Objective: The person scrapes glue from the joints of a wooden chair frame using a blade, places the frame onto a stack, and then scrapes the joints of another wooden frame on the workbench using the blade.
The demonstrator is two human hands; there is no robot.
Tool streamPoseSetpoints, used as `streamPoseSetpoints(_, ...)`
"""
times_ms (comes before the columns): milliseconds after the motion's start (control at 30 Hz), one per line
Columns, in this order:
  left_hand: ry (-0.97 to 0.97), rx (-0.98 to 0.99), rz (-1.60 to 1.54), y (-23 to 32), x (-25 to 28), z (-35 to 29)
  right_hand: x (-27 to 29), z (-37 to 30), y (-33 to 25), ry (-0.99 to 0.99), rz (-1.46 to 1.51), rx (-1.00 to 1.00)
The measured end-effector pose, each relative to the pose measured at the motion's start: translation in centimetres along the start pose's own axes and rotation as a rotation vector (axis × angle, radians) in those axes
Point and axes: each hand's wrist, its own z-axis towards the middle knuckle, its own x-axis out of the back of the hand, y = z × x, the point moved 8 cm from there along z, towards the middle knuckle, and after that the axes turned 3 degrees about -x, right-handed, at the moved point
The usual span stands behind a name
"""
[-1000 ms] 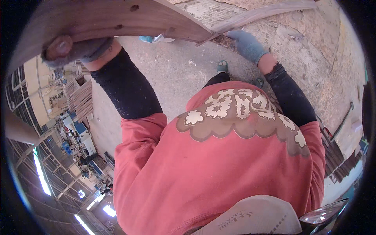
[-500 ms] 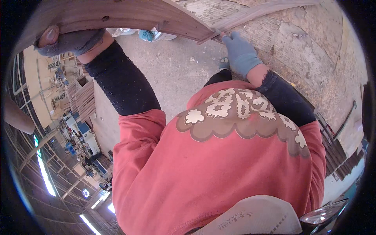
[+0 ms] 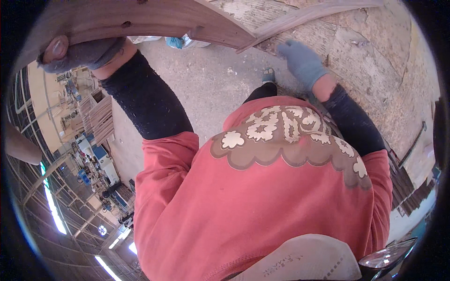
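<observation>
At the upper left, my left hand [image 3: 84,52], in a grey glove with the thumb tip bare, is wrapped round the lower edge of a curved brown wooden board [image 3: 154,21]. The board has a dark knot and narrows to a point toward the middle. There its end meets a second curved wooden strip [image 3: 309,18], which runs off to the upper right. My right hand [image 3: 302,63], in a blue-grey glove, is just right of that joint and apart from it, over a rough, worn wooden surface [image 3: 370,61]. Its fingers look loosely stretched, with nothing visible in them.
Below the board lies a concrete floor [image 3: 201,79], with pale bags [image 3: 192,42] and a teal bundle [image 3: 175,42] on it. Stacked wooden strips [image 3: 101,119] and machinery [image 3: 101,161] stand at the left. More dark strips [image 3: 408,192] lie at the lower right.
My right hand has let go of the joint and moved a little to the right. The left hand keeps its grip, and the board has shifted slightly.
</observation>
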Motion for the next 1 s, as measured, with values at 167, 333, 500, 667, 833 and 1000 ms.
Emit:
streamPoseSetpoints(167,0.003,-0.001,0.006,0.3,0.2,-0.6,4.1,3.3,0.3,0.084,-0.052,0.047)
streamPoseSetpoints(333,0.004,0.001,0.012,0.6,-0.2,-1.4,3.1,5.6,-0.7,0.033,-0.190,0.125)
streamPoseSetpoints(500,0.018,0.000,0.024,0.6,0.1,-1.5,2.5,5.2,-1.1,0.049,-0.227,0.189)
streamPoseSetpoints(667,0.030,0.003,0.032,0.4,0.6,-1.1,2.3,3.1,-1.0,0.158,-0.163,0.216)
streamPoseSetpoints(833,0.041,0.010,0.031,-0.2,1.0,-0.7,1.6,1.9,-0.6,0.224,-0.226,0.208)
streamPoseSetpoints(1000,0.054,0.027,0.038,-0.4,1.2,-0.6,0.6,1.3,0.1,0.219,-0.172,0.206)
